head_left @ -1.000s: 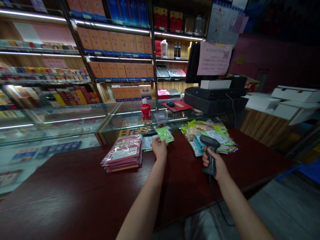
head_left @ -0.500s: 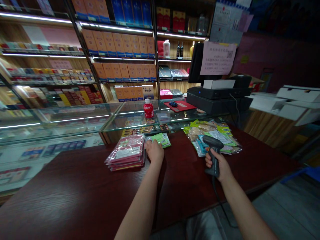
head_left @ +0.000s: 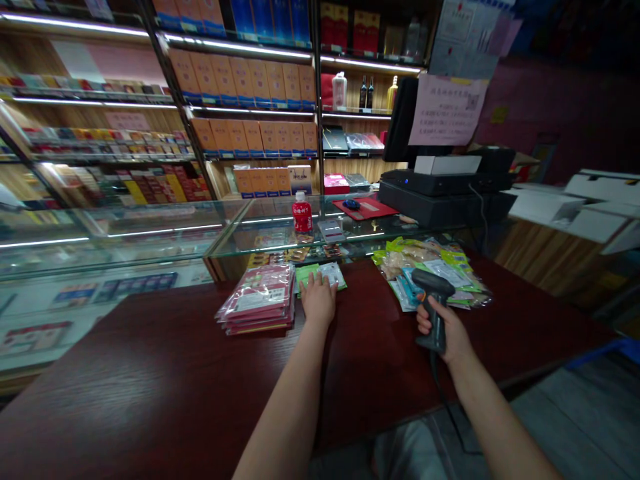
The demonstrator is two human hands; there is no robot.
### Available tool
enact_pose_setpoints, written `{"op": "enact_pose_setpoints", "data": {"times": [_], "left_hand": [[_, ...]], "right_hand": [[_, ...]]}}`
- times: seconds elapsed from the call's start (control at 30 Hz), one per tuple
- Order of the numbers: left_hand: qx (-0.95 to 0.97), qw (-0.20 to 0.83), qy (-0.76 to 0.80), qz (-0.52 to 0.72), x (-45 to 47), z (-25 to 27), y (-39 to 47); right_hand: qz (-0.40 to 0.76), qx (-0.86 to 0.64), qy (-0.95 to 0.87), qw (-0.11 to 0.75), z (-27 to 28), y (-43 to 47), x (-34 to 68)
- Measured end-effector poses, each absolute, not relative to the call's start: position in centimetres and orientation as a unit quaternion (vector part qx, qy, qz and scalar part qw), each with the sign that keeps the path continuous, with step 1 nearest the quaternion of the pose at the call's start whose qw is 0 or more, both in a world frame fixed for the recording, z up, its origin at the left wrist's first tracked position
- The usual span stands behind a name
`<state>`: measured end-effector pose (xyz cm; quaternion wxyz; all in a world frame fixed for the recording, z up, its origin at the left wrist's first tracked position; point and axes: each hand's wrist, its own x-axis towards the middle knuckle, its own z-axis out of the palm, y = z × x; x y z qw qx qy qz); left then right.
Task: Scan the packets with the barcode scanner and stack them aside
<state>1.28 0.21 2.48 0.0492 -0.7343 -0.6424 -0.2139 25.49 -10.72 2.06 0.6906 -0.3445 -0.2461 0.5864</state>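
Left hand [head_left: 318, 300] lies flat, fingers spread, palm down on the green packets [head_left: 320, 273] on the worktop [head_left: 150, 373]. Right hand [head_left: 445, 330] is closed round the grip of a scanner [head_left: 433, 303], held above the worktop, well apart to the right. Scanner dark grey, grip near upright, head on top aimed left and away. Green packets thin, flat, white label up, just beside the red packet stack [head_left: 260, 307]. Mixed snack pile [head_left: 430, 270] lies behind the scanner.

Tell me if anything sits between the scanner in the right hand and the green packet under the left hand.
Nothing visible does. Bare tabletop separates the barcode scanner in the right hand from the green packet, which the left hand partly covers.
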Motion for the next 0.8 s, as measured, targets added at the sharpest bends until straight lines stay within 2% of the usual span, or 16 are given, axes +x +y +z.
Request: {"op": "enact_pose_setpoints", "data": {"times": [0.37,0.6,0.8], "left_hand": [[-0.698,0.073,-0.68,-0.212,0.6,2.1,0.4],[-0.75,0.075,-0.584,-0.301,2.6,2.8,-0.4],[-0.821,0.002,-0.481,-0.308,7.2,3.2,-1.4]], "right_hand": [[0.588,-0.335,-0.239,0.696,2.1,-10.9,25.5],[0.544,-0.342,-0.216,0.735,2.4,-11.6,26.2],[0.495,-0.34,-0.206,0.773,2.2,-12.6,27.8]]}}
